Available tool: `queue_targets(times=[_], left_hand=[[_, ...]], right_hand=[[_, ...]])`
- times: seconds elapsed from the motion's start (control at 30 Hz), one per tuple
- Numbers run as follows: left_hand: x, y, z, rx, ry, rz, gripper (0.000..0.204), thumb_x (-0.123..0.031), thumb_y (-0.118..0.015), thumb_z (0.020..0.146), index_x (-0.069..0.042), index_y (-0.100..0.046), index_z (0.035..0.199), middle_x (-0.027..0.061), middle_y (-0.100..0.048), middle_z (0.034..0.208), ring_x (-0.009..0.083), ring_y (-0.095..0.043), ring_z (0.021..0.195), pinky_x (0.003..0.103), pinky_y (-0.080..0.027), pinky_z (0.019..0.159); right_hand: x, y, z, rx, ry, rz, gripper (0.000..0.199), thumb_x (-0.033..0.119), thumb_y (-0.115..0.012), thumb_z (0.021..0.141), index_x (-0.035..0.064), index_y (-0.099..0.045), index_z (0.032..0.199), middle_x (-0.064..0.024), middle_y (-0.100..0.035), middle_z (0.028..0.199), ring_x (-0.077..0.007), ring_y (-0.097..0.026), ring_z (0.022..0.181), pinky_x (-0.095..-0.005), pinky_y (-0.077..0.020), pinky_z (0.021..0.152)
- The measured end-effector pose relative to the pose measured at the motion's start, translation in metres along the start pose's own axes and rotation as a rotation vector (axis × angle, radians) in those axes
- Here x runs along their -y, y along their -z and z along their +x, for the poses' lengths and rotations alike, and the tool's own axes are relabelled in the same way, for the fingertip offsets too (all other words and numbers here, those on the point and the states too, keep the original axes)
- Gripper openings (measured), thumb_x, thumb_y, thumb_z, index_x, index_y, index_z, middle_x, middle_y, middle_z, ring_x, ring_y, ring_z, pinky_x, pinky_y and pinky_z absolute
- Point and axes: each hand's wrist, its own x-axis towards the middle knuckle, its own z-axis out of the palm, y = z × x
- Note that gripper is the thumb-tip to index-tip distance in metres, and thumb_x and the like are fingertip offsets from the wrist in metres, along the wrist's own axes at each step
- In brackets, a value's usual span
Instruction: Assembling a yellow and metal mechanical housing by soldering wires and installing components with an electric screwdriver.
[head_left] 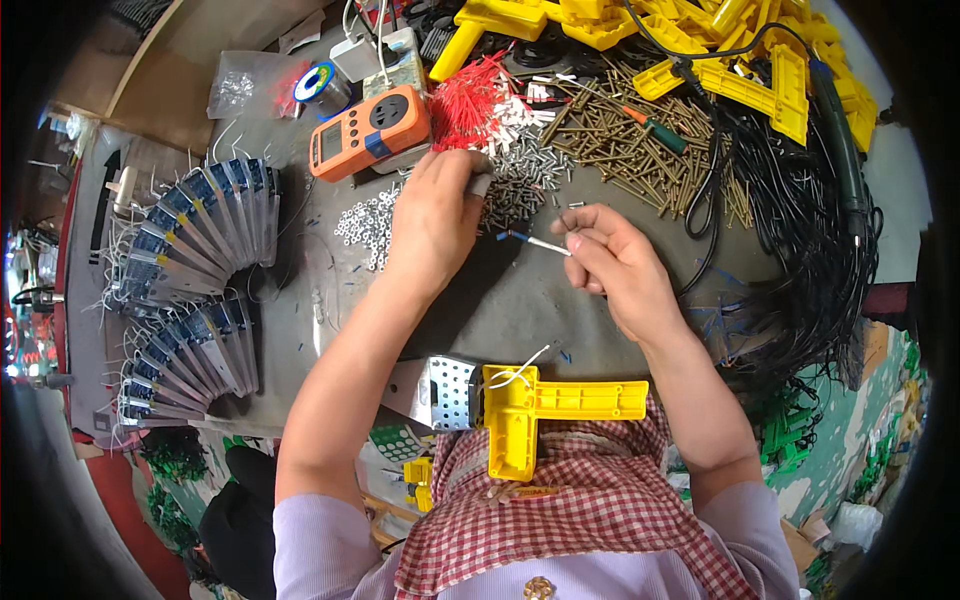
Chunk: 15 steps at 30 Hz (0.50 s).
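Mid-table, the right hand [615,262] pinches a thin white wire [535,241] in a narrow grip; the left hand [437,215] closes on a grey tool [480,183] beside the screws [520,175].

Dark grey workbench [500,300], cluttered. Lying on it: orange meter [368,132], solder spool [318,84], clear plastic bag [238,85], red wire pieces [468,100], brass screws [620,140], silver screws [528,160], small white spacers [368,222], tangled black cables [810,250], yellow plastic parts [720,50] at far edge, fanned rows of grey-blue packets [205,225] on left, perforated metal plate [445,392] at near edge.
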Motion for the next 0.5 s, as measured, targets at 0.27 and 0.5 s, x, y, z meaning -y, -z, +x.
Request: queue_targets(times=[0.27,0.5], left_hand=[[-0.06,0.031,-0.046,-0.134,-0.049,-0.267,0.022,0.004,-0.068,0.07,-0.004,-0.062,0.089,0.0098,-0.064,0.091,0.029,-0.062,0.081,0.034,-0.05,0.07],[-0.081,0.041,-0.059,-0.002,0.211,-0.765,0.019,0.003,-0.062,0.08,0.0,-0.058,0.099,0.0146,-0.061,0.118,0.025,-0.06,0.106,0.034,-0.047,0.092]], right_hand=[[0.011,-0.014,-0.013,-0.097,0.11,-0.09,0.013,0.011,-0.059,0.091,-0.0006,-0.061,0.097,0.0045,-0.058,0.076,-0.0001,-0.047,0.066,-0.0169,-0.0381,0.057],[0.017,-0.026,-0.028,-0.022,0.188,-0.158,0.011,0.006,-0.063,0.088,-0.0017,-0.062,0.096,0.0063,-0.057,0.069,0.0016,-0.046,0.063,-0.016,-0.0364,0.054]])
